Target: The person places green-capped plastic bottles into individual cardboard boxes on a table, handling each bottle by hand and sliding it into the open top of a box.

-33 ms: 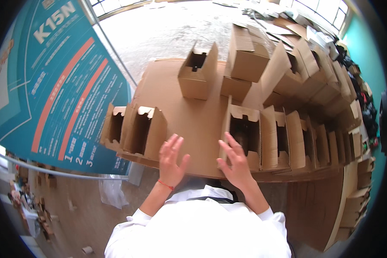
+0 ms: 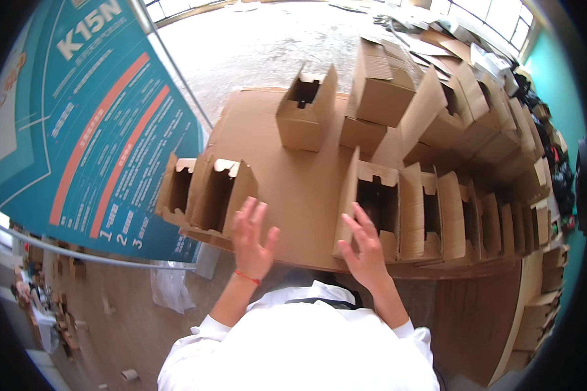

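Observation:
My left hand (image 2: pixel 253 246) is open, fingers apart, with a red string at the wrist. It hovers beside the nearer of two open-topped cardboard boxes (image 2: pixel 242 195) at the left end of the cardboard-covered table (image 2: pixel 297 208). I cannot tell whether the fingertips touch that box. My right hand (image 2: pixel 365 255) is open too, its fingers in front of an upright open cardboard box (image 2: pixel 347 195) that begins the near right row. Whether it touches this box is unclear. Neither hand holds anything.
Farther back stand a single open box (image 2: pixel 300 132) and a closed box (image 2: pixel 385 98) resting on another. Several open boxes (image 2: pixel 437 133) crowd the right side. A teal printed banner (image 2: pixel 111 150) leans at the left. A clear plastic bag (image 2: pixel 169 290) lies on the floor.
My left hand has shifted slightly left, toward the left pair of boxes. My right hand has moved a little right and stays open. The boxes keep their places as the view shifts slightly.

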Demonstrator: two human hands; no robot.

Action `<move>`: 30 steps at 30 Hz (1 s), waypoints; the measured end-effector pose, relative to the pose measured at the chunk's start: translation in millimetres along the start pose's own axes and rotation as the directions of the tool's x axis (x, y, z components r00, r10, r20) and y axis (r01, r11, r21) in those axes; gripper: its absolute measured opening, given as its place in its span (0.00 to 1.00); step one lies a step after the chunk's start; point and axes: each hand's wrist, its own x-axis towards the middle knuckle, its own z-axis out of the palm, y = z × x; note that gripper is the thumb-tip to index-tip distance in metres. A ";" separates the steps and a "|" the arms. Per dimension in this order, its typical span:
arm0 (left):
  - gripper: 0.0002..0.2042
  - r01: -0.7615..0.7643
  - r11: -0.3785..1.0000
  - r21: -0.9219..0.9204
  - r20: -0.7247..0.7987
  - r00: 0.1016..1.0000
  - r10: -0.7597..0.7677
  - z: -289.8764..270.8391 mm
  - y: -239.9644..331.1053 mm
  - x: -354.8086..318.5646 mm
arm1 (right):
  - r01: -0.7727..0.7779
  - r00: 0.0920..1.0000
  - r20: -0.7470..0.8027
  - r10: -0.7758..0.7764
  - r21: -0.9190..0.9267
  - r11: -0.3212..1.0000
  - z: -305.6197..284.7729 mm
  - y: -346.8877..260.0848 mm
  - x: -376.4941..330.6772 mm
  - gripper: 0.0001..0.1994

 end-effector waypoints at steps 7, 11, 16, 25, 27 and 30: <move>0.11 0.275 0.892 0.358 0.283 0.879 -0.385 -24.1 -67.3 1.5 | -0.041 0.987 -0.156 0.030 -0.071 0.997 11.6 17.6 -24.7 0.23; 0.10 0.150 0.969 0.194 0.292 0.935 -0.203 0.3 -22.0 -4.8 | 0.006 0.985 -0.169 -0.020 -0.087 0.996 20.6 16.3 -24.0 0.27; 0.05 -0.032 0.994 -0.100 0.359 0.931 0.067 43.7 40.3 -16.6 | 0.010 0.993 -0.115 -0.022 -0.111 0.994 24.7 13.8 -20.4 0.31; 0.07 0.064 0.995 -0.071 -0.142 0.987 -0.074 -45.7 -68.1 75.6 | -0.032 0.986 -0.164 0.010 -0.135 0.990 25.2 33.5 -27.9 0.31; 0.09 0.294 0.943 0.153 -0.001 0.955 -0.298 -51.3 -167.7 84.5 | -0.021 0.986 -0.166 0.000 -0.129 0.991 27.6 31.3 -25.8 0.31; 0.13 0.156 0.719 0.677 0.610 0.428 -0.667 -28.4 -308.2 65.5 | 0.028 0.986 -0.158 -0.049 -0.137 0.990 32.6 32.1 -24.0 0.32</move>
